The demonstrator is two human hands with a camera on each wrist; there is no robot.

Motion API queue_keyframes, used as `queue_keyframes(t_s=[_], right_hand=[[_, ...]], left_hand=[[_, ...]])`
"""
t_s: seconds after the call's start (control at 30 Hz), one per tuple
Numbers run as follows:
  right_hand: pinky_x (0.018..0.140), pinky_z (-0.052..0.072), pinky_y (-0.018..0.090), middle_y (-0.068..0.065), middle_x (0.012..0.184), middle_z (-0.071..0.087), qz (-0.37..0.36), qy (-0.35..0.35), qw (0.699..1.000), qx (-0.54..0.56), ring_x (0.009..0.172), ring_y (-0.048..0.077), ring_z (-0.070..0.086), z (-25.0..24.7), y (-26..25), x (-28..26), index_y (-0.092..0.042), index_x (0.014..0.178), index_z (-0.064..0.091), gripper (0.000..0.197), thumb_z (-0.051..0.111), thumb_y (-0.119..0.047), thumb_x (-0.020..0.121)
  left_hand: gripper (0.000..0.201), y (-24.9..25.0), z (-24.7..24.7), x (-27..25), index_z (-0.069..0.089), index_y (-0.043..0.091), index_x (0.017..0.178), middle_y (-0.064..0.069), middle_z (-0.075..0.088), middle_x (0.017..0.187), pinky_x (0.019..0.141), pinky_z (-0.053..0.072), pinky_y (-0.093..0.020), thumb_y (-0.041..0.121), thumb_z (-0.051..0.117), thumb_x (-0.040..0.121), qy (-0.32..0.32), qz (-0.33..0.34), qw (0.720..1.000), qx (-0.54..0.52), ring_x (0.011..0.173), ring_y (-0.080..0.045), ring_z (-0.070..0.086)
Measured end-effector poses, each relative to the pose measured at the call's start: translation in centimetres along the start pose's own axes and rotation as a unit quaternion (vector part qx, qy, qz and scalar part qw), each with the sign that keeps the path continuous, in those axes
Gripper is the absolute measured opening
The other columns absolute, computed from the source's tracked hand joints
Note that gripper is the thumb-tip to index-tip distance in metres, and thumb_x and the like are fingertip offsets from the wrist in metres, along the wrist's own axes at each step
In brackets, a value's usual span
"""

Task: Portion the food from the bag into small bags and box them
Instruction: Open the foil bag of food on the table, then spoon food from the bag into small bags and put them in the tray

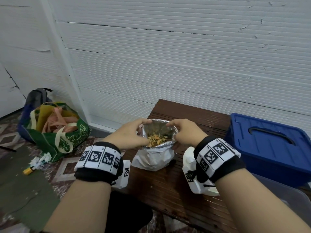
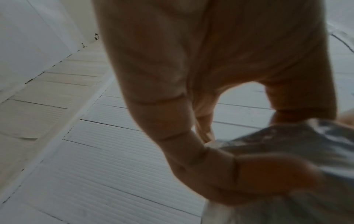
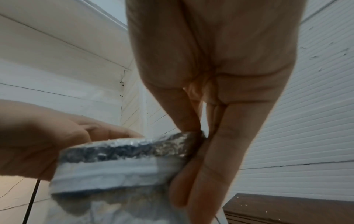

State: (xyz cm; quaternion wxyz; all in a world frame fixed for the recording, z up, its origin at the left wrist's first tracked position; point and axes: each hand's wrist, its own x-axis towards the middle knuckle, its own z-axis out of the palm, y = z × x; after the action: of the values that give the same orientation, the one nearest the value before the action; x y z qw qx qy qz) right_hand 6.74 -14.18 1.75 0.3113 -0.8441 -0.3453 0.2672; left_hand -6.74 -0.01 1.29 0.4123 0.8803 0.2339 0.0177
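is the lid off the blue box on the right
No, in the head view the blue box sits beside the table with its lid on and the black handle lying flat on top.

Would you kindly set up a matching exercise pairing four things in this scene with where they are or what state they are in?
Things:
1. foil-lined food bag
2. blue storage box
3. green tote bag
4. left hand

Places or states:
A. on the floor by the wall, stuffed with orange bags
B. standing open on the brown table, snack mix showing inside
C. pinching the left side of the bag's rim
D. lid on, at the table's right end

Pairs: 1-B, 2-D, 3-A, 4-C
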Motion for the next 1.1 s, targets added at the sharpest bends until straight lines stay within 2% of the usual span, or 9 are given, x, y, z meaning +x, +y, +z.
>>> queue_keyframes(t_s=[0.13,0.23,0.33,0.47,0.53,0.63,0.8,0.97,1.1], right_hand=[[0.041,0.052,0.021,0.011,0.141,0.045,-0.006,-0.010,1.000,0.021,0.051,0.010,0.065,-0.6,0.2,0.1,-0.021,0.131,0.053,0.060,0.037,0.015,0.086],[0.045,0.053,0.022,0.006,0.132,0.052,-0.016,-0.035,0.999,0.015,0.056,0.012,0.065,-1.1,0.9,0.3,-0.025,0.118,0.060,0.052,0.042,0.013,0.087],[0.061,0.054,0.035,-0.002,0.113,0.059,-0.041,-0.046,0.998,-0.006,0.069,0.023,0.067,-1.4,1.4,0.3,-0.035,0.104,0.063,0.044,0.050,0.004,0.089],[0.049,0.048,0.020,-0.005,0.087,0.066,-0.065,-0.036,0.996,0.038,0.055,0.005,0.065,-1.8,1.6,-0.2,-0.028,0.112,0.064,0.032,0.059,-0.004,0.091],[0.051,0.048,0.022,0.000,0.076,0.069,-0.070,-0.038,0.995,0.060,0.054,0.005,0.064,-1.8,1.7,-0.5,-0.026,0.116,0.063,0.033,0.062,-0.006,0.090],[0.041,0.041,0.011,0.009,0.071,0.066,-0.076,-0.007,0.991,0.113,0.045,0.001,0.059,-1.6,2.1,-0.5,-0.017,0.113,0.064,0.032,0.062,0.003,0.087],[0.049,0.045,0.015,0.015,0.080,0.071,-0.059,0.070,0.990,0.109,0.059,0.011,0.066,-0.8,3.1,0.3,-0.024,0.105,0.065,0.024,0.064,-0.006,0.088],[0.062,0.051,0.018,0.006,0.084,0.071,-0.055,0.111,0.988,0.089,0.073,0.018,0.068,-1.2,4.1,-0.2,-0.028,0.093,0.064,0.006,0.066,-0.026,0.089],[0.073,0.049,0.026,-0.003,0.079,0.068,0.007,0.121,0.993,0.013,0.077,0.011,0.062,-2.8,6.4,-2.0,-0.024,0.083,0.064,0.008,0.063,-0.026,0.090]], left_hand=[[0.066,0.5,-0.2,-0.5,0.040,0.035,0.135,-0.002,0.052,0.101,0.057,0.051,-0.015,0.004,0.067,0.083,-0.053,-0.004,0.997,-0.053,0.056,-0.006,0.062],[0.059,0.9,-0.1,-0.7,0.044,0.031,0.132,-0.009,0.057,0.088,0.058,0.055,-0.022,0.005,0.068,0.084,-0.082,-0.015,0.990,-0.113,0.056,-0.013,0.065],[0.048,1.3,-0.1,-0.9,0.050,0.035,0.124,-0.008,0.063,0.084,0.053,0.056,-0.024,0.032,0.072,0.082,-0.079,-0.038,0.987,-0.133,0.061,-0.021,0.070],[0.050,0.4,0.2,-0.1,0.041,0.053,0.129,-0.002,0.065,0.083,0.063,0.057,-0.026,0.055,0.061,0.083,-0.020,-0.016,1.000,-0.007,0.060,-0.011,0.065],[0.050,-0.1,0.6,0.6,0.040,0.050,0.135,-0.005,0.061,0.087,0.059,0.049,-0.018,0.047,0.059,0.089,0.014,0.006,0.999,0.031,0.059,-0.006,0.057],[0.046,-0.1,1.0,1.0,0.044,0.044,0.135,-0.003,0.056,0.075,0.049,0.046,-0.015,0.025,0.056,0.095,0.047,0.026,0.998,-0.027,0.048,-0.002,0.056],[0.045,0.1,1.5,1.0,0.047,0.042,0.131,-0.004,0.053,0.075,0.059,0.060,-0.035,0.014,0.052,0.096,0.043,0.023,0.995,-0.093,0.064,-0.022,0.068],[0.036,0.0,2.2,1.3,0.048,0.040,0.129,0.007,0.054,0.081,0.063,0.041,-0.018,0.035,0.055,0.094,0.079,0.051,0.996,-0.007,0.076,-0.006,0.055],[0.028,0.5,3.2,1.4,0.053,0.033,0.126,0.024,0.047,0.092,0.065,0.033,-0.009,0.034,0.050,0.098,0.088,0.060,0.994,-0.010,0.083,0.008,0.045]])
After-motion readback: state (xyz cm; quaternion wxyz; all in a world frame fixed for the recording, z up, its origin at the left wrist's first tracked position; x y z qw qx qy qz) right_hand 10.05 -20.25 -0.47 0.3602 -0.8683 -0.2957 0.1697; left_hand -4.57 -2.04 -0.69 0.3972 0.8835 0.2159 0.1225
